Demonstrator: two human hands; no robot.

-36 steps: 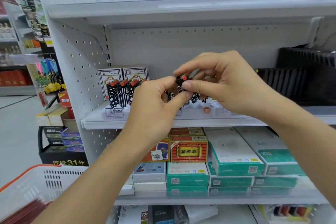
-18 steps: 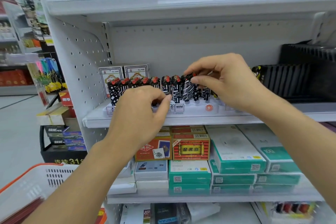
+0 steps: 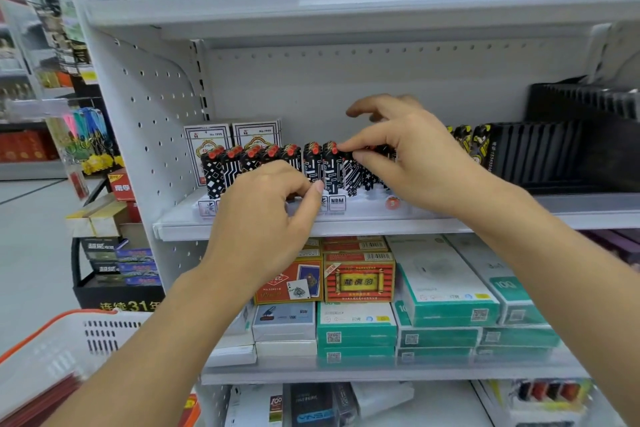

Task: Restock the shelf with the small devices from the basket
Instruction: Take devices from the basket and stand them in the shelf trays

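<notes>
A row of small black-and-white patterned lighters [image 3: 313, 163] with red tops stands in a white display tray [image 3: 336, 203] on the middle shelf [image 3: 588, 215]. My right hand [image 3: 415, 163] pinches the top of a striped lighter [image 3: 351, 178] between thumb and forefinger, at the right end of the row, upright in the tray. My left hand [image 3: 263, 218] is at the tray's front, fingers curled over the lighters there and thumb pressed against the tray. The white basket [image 3: 52, 350] with an orange rim sits at the lower left; its contents are mostly hidden.
Two playing-card boxes [image 3: 232, 142] stand behind the lighters. A black slotted rack [image 3: 554, 149] with yellow-black lighters [image 3: 471, 142] fills the shelf's right. Stacked card packs and teal boxes [image 3: 443, 295] lie on the shelf below. A perforated side panel [image 3: 149, 135] bounds the left.
The lighter, held in front of the shelf by both hands a second ago, now stands in the tray's row under my right hand. My left hand has dropped to the tray's front.
</notes>
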